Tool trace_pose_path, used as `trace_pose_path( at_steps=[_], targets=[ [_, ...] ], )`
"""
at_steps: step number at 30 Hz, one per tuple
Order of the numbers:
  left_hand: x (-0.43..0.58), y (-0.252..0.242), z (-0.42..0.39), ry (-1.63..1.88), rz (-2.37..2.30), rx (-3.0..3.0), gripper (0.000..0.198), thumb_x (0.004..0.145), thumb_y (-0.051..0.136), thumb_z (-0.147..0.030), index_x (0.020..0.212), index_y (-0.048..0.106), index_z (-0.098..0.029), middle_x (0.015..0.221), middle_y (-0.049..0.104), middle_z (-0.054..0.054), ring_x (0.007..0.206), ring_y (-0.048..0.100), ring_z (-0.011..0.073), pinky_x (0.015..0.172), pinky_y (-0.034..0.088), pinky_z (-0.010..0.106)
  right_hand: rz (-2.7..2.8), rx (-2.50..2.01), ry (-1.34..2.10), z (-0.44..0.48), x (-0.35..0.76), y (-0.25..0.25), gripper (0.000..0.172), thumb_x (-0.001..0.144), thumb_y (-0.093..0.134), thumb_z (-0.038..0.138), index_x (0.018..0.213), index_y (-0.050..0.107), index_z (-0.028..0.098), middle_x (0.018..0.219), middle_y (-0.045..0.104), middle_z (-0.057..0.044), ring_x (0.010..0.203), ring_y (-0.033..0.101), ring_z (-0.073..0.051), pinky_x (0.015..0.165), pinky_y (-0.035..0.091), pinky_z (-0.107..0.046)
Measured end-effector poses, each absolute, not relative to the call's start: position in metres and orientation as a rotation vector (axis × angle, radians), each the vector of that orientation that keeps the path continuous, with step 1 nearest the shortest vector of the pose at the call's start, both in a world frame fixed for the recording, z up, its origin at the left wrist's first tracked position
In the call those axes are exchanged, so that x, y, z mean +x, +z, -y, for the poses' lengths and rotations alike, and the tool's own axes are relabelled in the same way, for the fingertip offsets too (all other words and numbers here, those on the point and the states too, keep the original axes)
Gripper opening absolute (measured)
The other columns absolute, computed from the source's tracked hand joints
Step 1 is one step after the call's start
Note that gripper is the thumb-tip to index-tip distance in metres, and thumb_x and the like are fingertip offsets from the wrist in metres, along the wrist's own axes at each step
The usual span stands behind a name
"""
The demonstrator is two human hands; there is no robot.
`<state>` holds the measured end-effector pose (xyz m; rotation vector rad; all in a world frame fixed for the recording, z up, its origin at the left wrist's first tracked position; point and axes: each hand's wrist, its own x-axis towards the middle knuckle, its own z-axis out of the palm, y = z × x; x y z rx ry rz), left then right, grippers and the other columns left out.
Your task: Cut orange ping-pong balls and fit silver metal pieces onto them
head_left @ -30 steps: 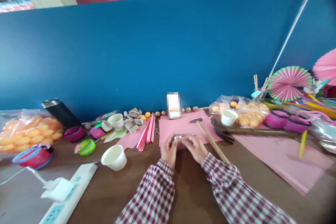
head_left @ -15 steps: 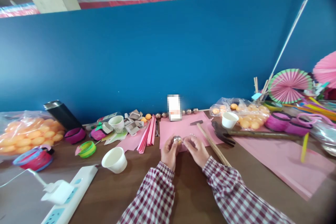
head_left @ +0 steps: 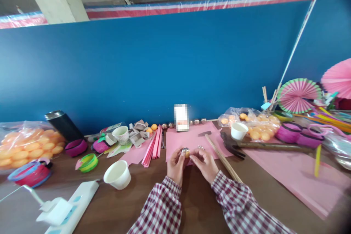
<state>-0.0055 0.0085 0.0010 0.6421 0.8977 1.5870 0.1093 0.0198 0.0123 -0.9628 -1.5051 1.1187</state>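
My left hand [head_left: 175, 165] grips a small orange ball [head_left: 187, 154] whose upper part is covered in shiny silver pieces. Beside it, my right hand [head_left: 205, 164] has thumb and forefinger pinched together close to the ball; whatever they hold is too small to make out. Several tiny silver pieces [head_left: 201, 147] show just behind the right hand's fingers. Both hands are over the near edge of a pink sheet [head_left: 178, 139]. Along the sheet's back edge sits a row of silver-covered balls [head_left: 196, 121], partly hidden by a white upright card [head_left: 181, 117].
A small hammer [head_left: 219, 153] and a claw hammer [head_left: 233, 146] lie to the right, near a white cup [head_left: 239, 131] and bagged orange balls [head_left: 257, 126]. Leftward are a white bowl [head_left: 117, 174], folded pink paper [head_left: 153, 150] and a power strip [head_left: 79, 204]. A blue partition [head_left: 137, 69] stands behind.
The view has tilted up slightly, so the table things appear lower. My right hand's fingertips have come closer to the ball, which my left hand still holds.
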Motion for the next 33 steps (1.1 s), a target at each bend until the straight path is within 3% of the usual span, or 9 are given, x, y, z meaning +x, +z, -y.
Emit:
trace_pose_path(
  at_steps=[21,26,29,33],
  targets=[
    [-0.008,-0.013,-0.013,1.587,-0.966,0.826,0.043,0.065,0.063,-0.03,0.105,0.054,-0.015,0.1,0.062,0.011,0.092,0.058,0.0207,0.084,0.044,0.037,1.475,-1.022,1.149,-0.025,0.113,0.01,0.028,0.067,0.057,0.043,0.074,0.06,0.016,0.068,0.06,-0.002,0.061,0.052,-0.013,0.058,0.044,-0.026],
    [-0.008,-0.012,-0.012,1.596,-0.939,0.858,0.042,0.065,0.063,-0.03,0.104,0.055,-0.015,0.098,0.063,0.01,0.092,0.058,0.0217,0.083,0.045,0.039,1.484,-0.985,1.116,-0.026,0.113,0.011,0.03,0.067,0.057,0.045,0.069,0.062,0.015,0.091,0.061,-0.006,0.084,0.054,-0.018,0.077,0.042,-0.029],
    [-0.007,-0.011,-0.012,1.583,-0.927,0.847,0.042,0.065,0.063,-0.029,0.104,0.055,-0.015,0.098,0.063,0.01,0.091,0.058,0.0214,0.082,0.045,0.039,1.479,-0.997,1.135,-0.025,0.112,0.012,0.031,0.066,0.058,0.045,0.068,0.063,0.015,0.103,0.057,-0.008,0.092,0.053,-0.02,0.077,0.043,-0.03],
    [-0.008,-0.011,-0.012,1.579,-0.945,0.876,0.042,0.066,0.062,-0.029,0.105,0.054,-0.015,0.101,0.062,0.01,0.094,0.057,0.0211,0.084,0.044,0.037,1.497,-0.975,1.188,-0.024,0.112,0.015,0.03,0.066,0.057,0.044,0.068,0.062,0.015,0.103,0.057,-0.008,0.091,0.054,-0.02,0.075,0.045,-0.029]
  ],
)
